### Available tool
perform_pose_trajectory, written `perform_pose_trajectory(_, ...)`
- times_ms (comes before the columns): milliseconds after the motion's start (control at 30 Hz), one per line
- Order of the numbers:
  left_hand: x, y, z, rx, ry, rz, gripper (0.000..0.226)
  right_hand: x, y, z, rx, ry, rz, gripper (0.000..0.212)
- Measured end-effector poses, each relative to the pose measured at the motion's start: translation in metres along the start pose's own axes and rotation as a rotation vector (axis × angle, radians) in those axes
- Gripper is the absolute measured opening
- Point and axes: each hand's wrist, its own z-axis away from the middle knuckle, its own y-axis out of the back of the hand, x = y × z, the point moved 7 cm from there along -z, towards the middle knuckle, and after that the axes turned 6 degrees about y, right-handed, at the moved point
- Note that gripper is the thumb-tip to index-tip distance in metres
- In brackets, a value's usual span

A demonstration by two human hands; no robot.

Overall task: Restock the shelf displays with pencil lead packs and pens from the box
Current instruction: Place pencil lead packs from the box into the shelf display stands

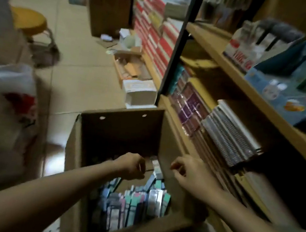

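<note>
Right, the packs (pixel 133 203) stood upright in rows at the near end of the box (pixel 119 130), which sat open on the floor (pixel 78 75) against the shelf (pixel 236 75). Left hand (pixel 130 165) was down inside the box just above the packs, fingers curled under; too dark to tell whether it held anything. Right hand (pixel 192 173) hovered over the box's right wall, fingers loosely bent, thumb and forefinger nearly together, nothing visible between them. Beside it, lower shelf held notebooks (pixel 230 133) lying on edge, spirals outward. Upper shelf carried a blue display tray (pixel 273 91) with coloured packs leaning inside it. Left of the box: white plastic bag (pixel 2 78). Further back, small white carton (pixel 140 91) on the floor, then a yellow stool (pixel 29 20), red-and-white stacks (pixel 154 29) and a brown carton (pixel 109 11).
</note>
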Motion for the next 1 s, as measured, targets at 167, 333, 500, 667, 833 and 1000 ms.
perform_pose_trajectory(167,-0.062,-0.067,-0.008,0.064,0.237,0.214,0.029,0.015,-0.086,-0.016,-0.245,-0.1,-0.12,0.034)
perform_pose_trajectory(333,-0.085,-0.12,-0.021,0.062,0.369,0.3,0.043,0.037,-0.137,-0.034,-0.341,-0.164,-0.155,0.037)
perform_pose_trajectory(500,-0.091,-0.129,-0.043,0.149,0.393,0.264,0.052,0.055,-0.17,-0.042,-0.439,-0.225,-0.117,0.041)
perform_pose_trajectory(667,-0.089,-0.141,-0.056,0.141,0.338,0.073,0.066,0.063,-0.196,-0.043,-0.537,-0.209,0.012,0.068)
perform_pose_trajectory(833,-0.098,-0.138,-0.063,0.197,0.419,0.232,0.054,0.062,-0.213,-0.042,-0.561,-0.144,0.143,0.088)
perform_pose_trajectory(1000,-0.102,-0.131,-0.065,0.273,0.456,0.537,0.043,0.064,-0.217,-0.044,-0.525,-0.161,0.125,0.081)
